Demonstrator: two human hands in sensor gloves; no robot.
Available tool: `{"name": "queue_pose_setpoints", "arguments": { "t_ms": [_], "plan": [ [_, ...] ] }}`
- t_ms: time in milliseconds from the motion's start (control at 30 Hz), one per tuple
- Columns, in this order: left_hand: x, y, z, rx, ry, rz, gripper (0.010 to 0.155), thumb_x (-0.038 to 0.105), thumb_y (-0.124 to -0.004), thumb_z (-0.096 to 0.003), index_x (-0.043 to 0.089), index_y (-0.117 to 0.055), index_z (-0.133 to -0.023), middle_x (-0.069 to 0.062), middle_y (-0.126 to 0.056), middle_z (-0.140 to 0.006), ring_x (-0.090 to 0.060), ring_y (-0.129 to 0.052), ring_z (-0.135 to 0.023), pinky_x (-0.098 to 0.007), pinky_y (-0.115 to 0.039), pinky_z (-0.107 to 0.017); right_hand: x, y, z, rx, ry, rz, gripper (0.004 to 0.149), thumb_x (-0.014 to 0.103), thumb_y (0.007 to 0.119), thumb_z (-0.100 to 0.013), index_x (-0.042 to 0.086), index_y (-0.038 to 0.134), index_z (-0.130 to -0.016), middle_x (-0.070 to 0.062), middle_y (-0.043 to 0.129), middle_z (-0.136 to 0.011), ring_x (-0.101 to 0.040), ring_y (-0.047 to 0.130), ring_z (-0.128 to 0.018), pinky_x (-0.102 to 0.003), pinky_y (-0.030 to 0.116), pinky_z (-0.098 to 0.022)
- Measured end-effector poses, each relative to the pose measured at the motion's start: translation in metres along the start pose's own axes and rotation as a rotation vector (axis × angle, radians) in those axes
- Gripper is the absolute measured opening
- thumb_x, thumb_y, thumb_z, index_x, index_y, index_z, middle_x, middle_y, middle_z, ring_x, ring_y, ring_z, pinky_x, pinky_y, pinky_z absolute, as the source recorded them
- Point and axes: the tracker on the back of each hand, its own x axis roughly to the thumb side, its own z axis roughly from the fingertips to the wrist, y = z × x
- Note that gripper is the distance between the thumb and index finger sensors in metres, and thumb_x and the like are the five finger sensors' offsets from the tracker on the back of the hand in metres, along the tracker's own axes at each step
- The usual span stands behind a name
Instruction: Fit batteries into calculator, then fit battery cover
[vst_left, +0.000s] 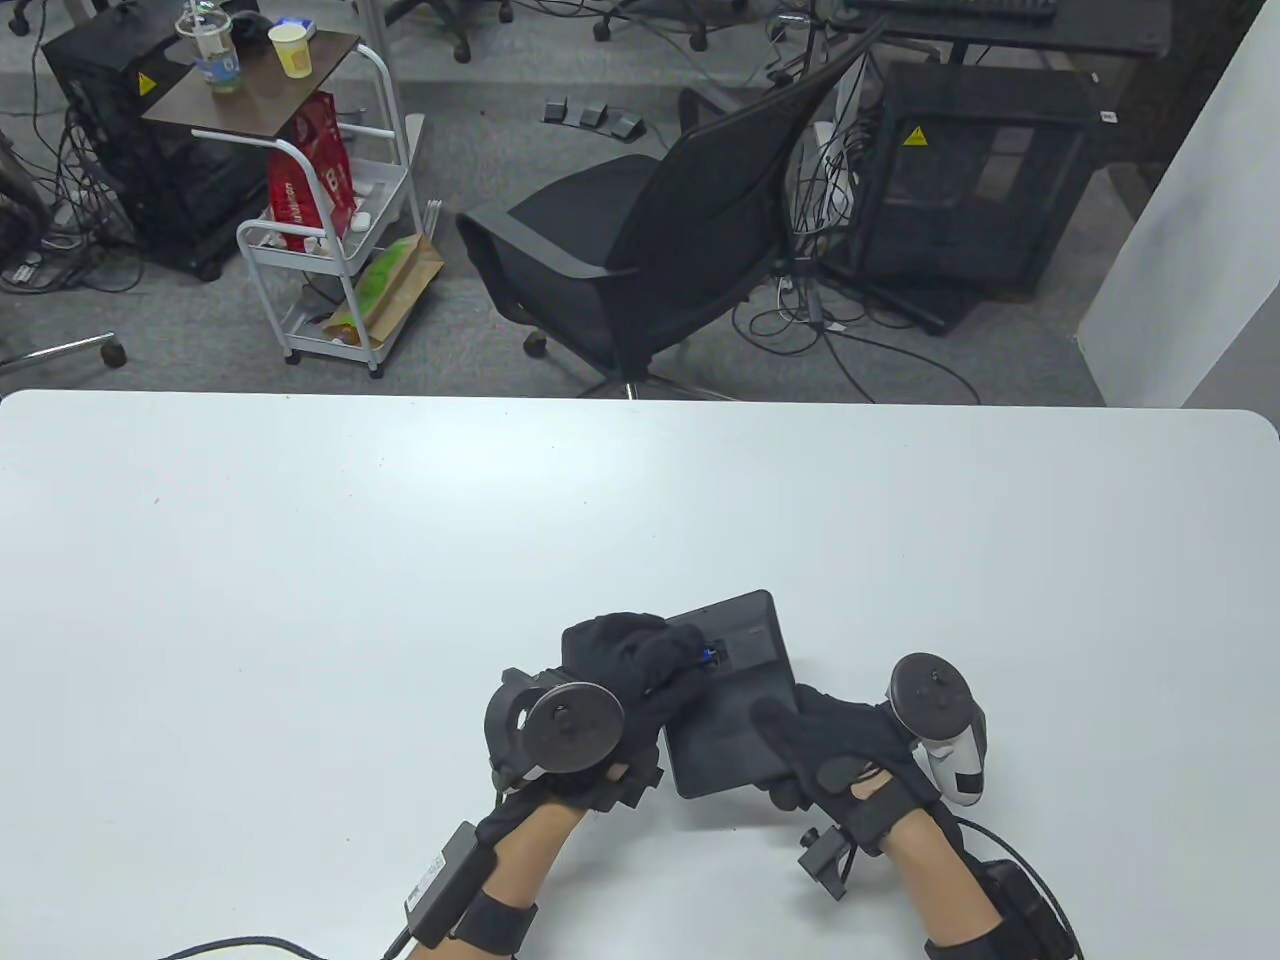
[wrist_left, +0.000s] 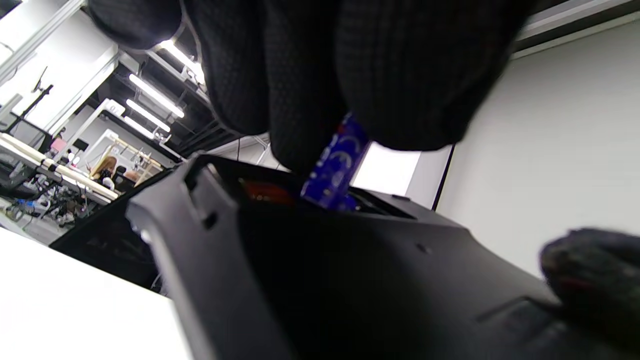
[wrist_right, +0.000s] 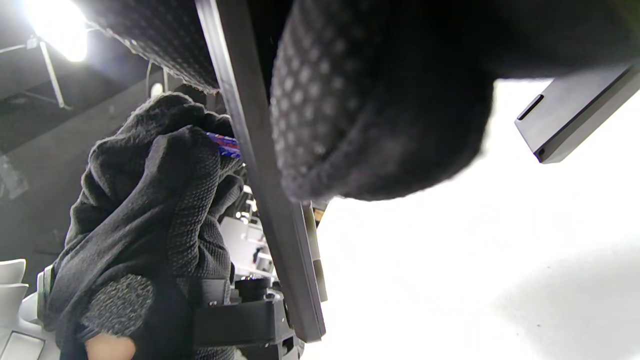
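Calculator: black, back side up, tilted, on the white table at lower centre of the table view; battery compartment open near its upper edge. Battery: blue, pinched between fingertips of the left hand, its lower end inside the compartment, standing at an angle in the left wrist view; a red-orange part shows just beside it in the recess. Left grip: closed tight on the battery. Right hand: lower right of the calculator, thumb on its back face, fingers wrapped under its edge, grip closed on the body. Battery cover: a dark flat piece at upper right of the right wrist view may be it; cannot tell.
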Motion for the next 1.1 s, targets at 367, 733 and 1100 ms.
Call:
{"name": "queue_pose_setpoints", "arguments": {
  "t_ms": [367,733,1100],
  "plan": [
    [0.017,-0.007,0.005,0.013,-0.106,-0.211,0.045,0.045,-0.097,-0.0313,0.036,-0.092,-0.075,0.012,-0.1,-0.073,-0.022,-0.091,-0.082,-0.054,-0.068,-0.064,0.001,0.002,0.0,-0.002,-0.033,0.002,0.053,0.041,0.077,-0.049,-0.005,0.079,-0.076,-0.02,0.098,-0.041,-0.028,0.103,-0.013,-0.04,0.086,-0.01],
    [0.025,-0.016,0.007,-0.017,-0.182,-0.38,0.046,0.048,-0.083,-0.0373,0.04,-0.082,-0.083,0.008,-0.089,-0.091,-0.029,-0.083,-0.092,-0.056,-0.064,-0.067,0.0,0.001,0.0,-0.001,-0.046,-0.028,0.053,0.04,0.077,-0.049,-0.006,0.079,-0.076,-0.02,0.098,-0.041,-0.028,0.102,-0.013,-0.04,0.086,-0.01],
    [0.024,-0.019,0.008,-0.045,-0.189,-0.306,0.058,0.057,-0.07,-0.0373,0.035,-0.074,-0.091,0.005,-0.079,-0.101,-0.03,-0.078,-0.096,-0.057,-0.063,-0.067,0.001,-0.006,0.001,0.014,-0.07,-0.125,0.053,0.04,0.074,-0.049,-0.006,0.077,-0.077,-0.021,0.097,-0.042,-0.028,0.102,-0.014,-0.04,0.086,-0.011]
  ]
}}
